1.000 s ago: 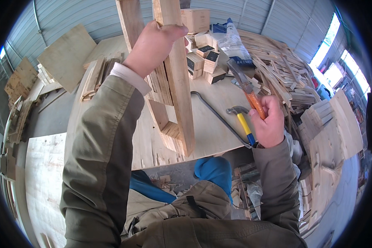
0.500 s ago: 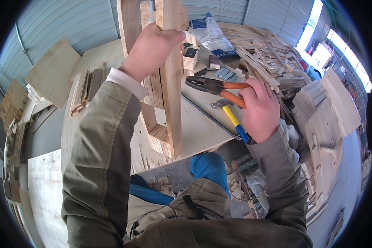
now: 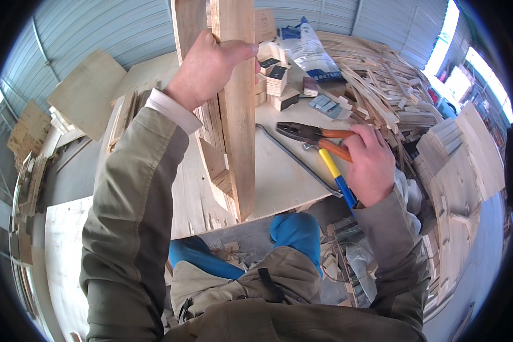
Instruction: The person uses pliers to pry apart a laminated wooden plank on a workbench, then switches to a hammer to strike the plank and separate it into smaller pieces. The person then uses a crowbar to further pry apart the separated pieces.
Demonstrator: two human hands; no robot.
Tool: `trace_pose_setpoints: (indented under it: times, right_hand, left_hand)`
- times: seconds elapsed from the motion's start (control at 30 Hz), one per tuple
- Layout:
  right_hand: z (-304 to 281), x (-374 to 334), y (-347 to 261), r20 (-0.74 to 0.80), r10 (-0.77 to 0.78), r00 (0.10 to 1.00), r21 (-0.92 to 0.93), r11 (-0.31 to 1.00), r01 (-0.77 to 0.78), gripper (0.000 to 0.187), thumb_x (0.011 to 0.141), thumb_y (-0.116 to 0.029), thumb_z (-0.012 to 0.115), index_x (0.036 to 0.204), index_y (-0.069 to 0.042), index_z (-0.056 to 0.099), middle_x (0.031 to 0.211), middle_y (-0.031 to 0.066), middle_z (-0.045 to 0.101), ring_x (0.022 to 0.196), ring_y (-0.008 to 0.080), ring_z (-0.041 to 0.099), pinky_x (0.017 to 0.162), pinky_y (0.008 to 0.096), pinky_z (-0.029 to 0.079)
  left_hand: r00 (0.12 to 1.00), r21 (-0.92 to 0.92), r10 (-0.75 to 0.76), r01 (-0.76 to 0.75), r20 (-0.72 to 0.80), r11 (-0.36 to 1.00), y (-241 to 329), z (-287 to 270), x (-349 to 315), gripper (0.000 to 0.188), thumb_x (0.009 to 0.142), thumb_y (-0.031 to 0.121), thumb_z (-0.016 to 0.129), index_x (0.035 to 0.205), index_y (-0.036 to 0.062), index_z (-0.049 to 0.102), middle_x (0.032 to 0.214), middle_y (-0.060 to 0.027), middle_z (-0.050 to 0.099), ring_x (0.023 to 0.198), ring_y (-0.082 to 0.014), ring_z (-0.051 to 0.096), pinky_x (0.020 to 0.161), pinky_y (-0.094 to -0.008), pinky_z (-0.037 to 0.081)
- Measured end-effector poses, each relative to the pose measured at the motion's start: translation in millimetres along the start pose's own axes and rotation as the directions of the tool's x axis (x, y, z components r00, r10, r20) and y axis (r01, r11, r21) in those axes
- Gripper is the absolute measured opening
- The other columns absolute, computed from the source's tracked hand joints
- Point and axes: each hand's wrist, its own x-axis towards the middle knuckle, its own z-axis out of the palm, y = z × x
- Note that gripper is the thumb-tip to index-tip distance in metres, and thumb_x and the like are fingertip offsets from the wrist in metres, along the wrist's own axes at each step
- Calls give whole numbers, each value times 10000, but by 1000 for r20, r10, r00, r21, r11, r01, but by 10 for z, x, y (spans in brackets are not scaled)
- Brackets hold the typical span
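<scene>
My left hand (image 3: 211,68) grips the upper part of a tall wooden frame (image 3: 237,125), made of two upright boards with blocks between them. The frame stands on end on the plywood worktable (image 3: 279,188), near its front edge. In my right hand (image 3: 372,162) is a pair of pliers (image 3: 308,134) with orange handles, held above the table with the jaws pointing left toward the frame but apart from it. Under the pliers lies a claw hammer (image 3: 336,174) with a yellow and blue handle, its head mostly hidden. A dark metal bar (image 3: 293,157) rests beside it.
Small wood blocks (image 3: 276,80), a bundle of grey nail strips (image 3: 325,106) and a white-blue bag (image 3: 310,51) sit farther back on the table. Heaped wood strips (image 3: 382,80) fill the far right. Boards (image 3: 122,117) lie at the left; scraps litter the floor.
My right hand and the pliers have moved slightly down and to the right, now covering more of the hammer head. My left hand still holds the frame; the whole view has shifted a little.
</scene>
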Motion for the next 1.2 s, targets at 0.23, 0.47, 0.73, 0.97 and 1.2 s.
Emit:
trace_pose_setpoints:
  times: [0.23, 0.47, 0.73, 0.97, 1.2]
  right_hand:
    - [-14, -285, 108, 82, 67, 994, 76, 994, -73, 177, 783, 37, 724, 940, -27, 674, 1168, 115, 650, 1028, 376, 665, 841, 495, 552]
    - [92, -646, 158, 184, 160, 970, 132, 974, -185, 187, 793, 29, 733, 961, -37, 685, 1158, 122, 663, 1032, 392, 672, 846, 506, 553]
    - [235, -1207, 211, 283, 278, 918, 162, 929, -332, 205, 790, 42, 701, 982, -24, 670, 1134, 141, 668, 1030, 402, 673, 862, 512, 546]
    - [359, -1475, 255, 342, 356, 870, 177, 884, -432, 207, 776, 60, 667, 969, -6, 631, 1109, 156, 664, 1023, 429, 663, 847, 524, 532]
    - [616, -1659, 276, 419, 386, 822, 181, 852, -492, 207, 779, 61, 660, 969, -11, 618, 1102, 155, 663, 1018, 426, 665, 833, 527, 538]
  left_hand:
    - [950, -192, -306, 312, 58, 931, 185, -267, -163, 266, 968, 205, 680, 1012, -56, 711, 866, -126, 748, 767, -212, 750, 750, -361, 605]
    - [836, 172, -500, 471, 227, 865, -39, -315, -377, 387, 943, 246, 736, 1143, -70, 638, 856, -131, 718, 760, -216, 726, 734, -371, 593]
    - [543, 583, -754, 497, 370, 643, -480, 223, -947, 394, 874, 259, 735, 1104, -60, 707, 885, -122, 777, 789, -213, 767, 779, -383, 590]
    - [236, 655, -816, 500, 527, 567, -984, 732, -1319, 437, 859, 246, 661, 1210, 0, 749, 913, -145, 787, 879, -259, 770, 860, -399, 574]
    - [156, 745, -805, 309, 573, 591, -1360, 965, -1719, 441, 827, 262, 696, 1155, -29, 743, 1066, -241, 779, 1025, -383, 749, 958, -465, 558]
